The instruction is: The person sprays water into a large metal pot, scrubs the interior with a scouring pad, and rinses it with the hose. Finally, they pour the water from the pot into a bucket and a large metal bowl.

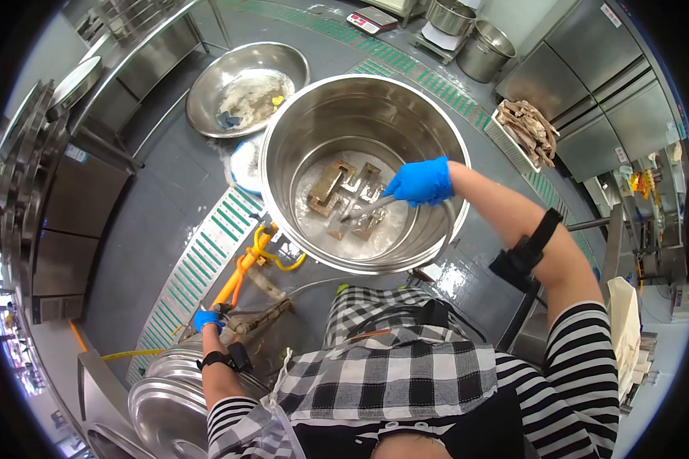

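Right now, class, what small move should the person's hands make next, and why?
Probably the right hand should tilt the grey hose toward the brownish metal piece inside the steel pot: that hand grips the hose, whose end sits near the piece, with whitish, suds-like matter around it.

From my remote station I can read no text, brand or number with certainty. I record the following markings, all too small or blurred to make out. The red-fronted floor scale [372,21] at the top of the view bears pale marks on its front panel. The steel cabinet on the right carries a pale sticker [611,14] on its upper door and a white label [621,154] lower down; I cannot resolve the wording of either. On the left, a steel cabinet shows a pale label [76,154] near its upper edge, likewise illegible to me.
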Available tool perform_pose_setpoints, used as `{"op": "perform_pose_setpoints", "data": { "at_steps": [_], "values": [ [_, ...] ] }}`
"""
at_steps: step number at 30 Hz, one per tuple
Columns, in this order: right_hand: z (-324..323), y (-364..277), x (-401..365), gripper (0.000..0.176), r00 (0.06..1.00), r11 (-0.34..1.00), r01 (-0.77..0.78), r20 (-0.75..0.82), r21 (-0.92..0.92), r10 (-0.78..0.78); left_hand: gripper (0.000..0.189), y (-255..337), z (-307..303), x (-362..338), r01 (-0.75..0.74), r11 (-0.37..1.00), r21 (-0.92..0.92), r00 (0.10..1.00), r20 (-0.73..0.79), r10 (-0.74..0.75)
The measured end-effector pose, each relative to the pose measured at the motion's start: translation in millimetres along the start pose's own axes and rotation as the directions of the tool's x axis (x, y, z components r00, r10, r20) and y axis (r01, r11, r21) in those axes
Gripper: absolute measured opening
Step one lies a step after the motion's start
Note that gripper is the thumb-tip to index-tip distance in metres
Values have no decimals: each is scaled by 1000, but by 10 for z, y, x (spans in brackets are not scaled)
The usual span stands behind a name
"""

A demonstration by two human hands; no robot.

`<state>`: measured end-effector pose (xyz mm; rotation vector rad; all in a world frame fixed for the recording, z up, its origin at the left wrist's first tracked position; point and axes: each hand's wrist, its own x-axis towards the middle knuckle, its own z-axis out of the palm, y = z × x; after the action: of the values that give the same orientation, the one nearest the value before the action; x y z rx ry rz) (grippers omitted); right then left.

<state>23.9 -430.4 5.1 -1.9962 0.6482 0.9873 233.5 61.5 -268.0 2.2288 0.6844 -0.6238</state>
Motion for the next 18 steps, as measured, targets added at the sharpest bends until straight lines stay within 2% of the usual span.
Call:
{"op": "perform_pose_setpoints", "data": {
  "at_steps": [1, 2, 3, 4, 7, 8, 9, 11, 12, 13, 15, 16, 17, 18],
  "values": [
    [38, 1, 52, 22, 1000, 1000, 3, 1, 1, -3, 39, -23, -2, 23, -70, 995, 66, 997, -18, 72],
    [80, 29, 139, 22, 997, 999, 27, -77, 18, -26, 39, -34, -6, 57, -71, 995, 66, 997, -21, 72],
    [105, 22, 183, 23, 987, 998, 53, -154, 34, -47, 37, -8, -11, 37, -42, 989, 143, 999, -17, 45],
    [102, -3, 191, 28, 989, 997, 58, -130, -56, -65, 35, 8, -15, 19, -12, 976, 219, 1000, -15, 16],
    [172, 5, 208, 32, 986, 980, 154, -49, -122, -161, 35, 38, -20, 20, 9, 987, 159, 1000, 24, -13],
    [171, -10, 190, 31, 997, 997, 71, -34, -37, -73, 35, 47, -20, 7, 5, 987, 160, 1000, 21, -9],
    [165, -51, 176, 31, 996, 997, 74, -39, -33, -75, 35, 89, -20, -58, 49, 990, 132, 999, -1, -50],
    [155, -94, 161, 33, 959, 977, 210, -204, 43, -197, 35, 180, -33, -134, 81, 991, 106, 997, -20, -80],
    [137, -69, 218, 36, 959, 974, 189, -234, 124, -156, 33, 193, -52, -161, 55, 985, 161, 998, -11, -54],
    [122, -36, 224, 36, 958, 973, 191, -243, 128, -155, 32, 178, -70, -169, 29, 976, 216, 1000, -1, -30],
    [103, 42, 233, 36, 850, 955, 265, -500, 131, -167, 29, 56, -50, 20, 5, 977, 214, 1000, 0, -5],
    [85, 212, 375, 33, 824, 929, 298, -551, 219, -134, 29, 21, -50, 84, -8, 961, 275, 1000, 29, 0],
    [37, 405, 477, 33, 822, 929, 299, -554, 219, -134, 29, -20, -37, 146, -21, 942, 334, 998, 58, 2],
    [-16, 565, 527, 31, 735, 964, 264, -652, 25, -184, 30, -36, -25, 162, 53, 992, 118, 999, 1, -54]
  ]
}}
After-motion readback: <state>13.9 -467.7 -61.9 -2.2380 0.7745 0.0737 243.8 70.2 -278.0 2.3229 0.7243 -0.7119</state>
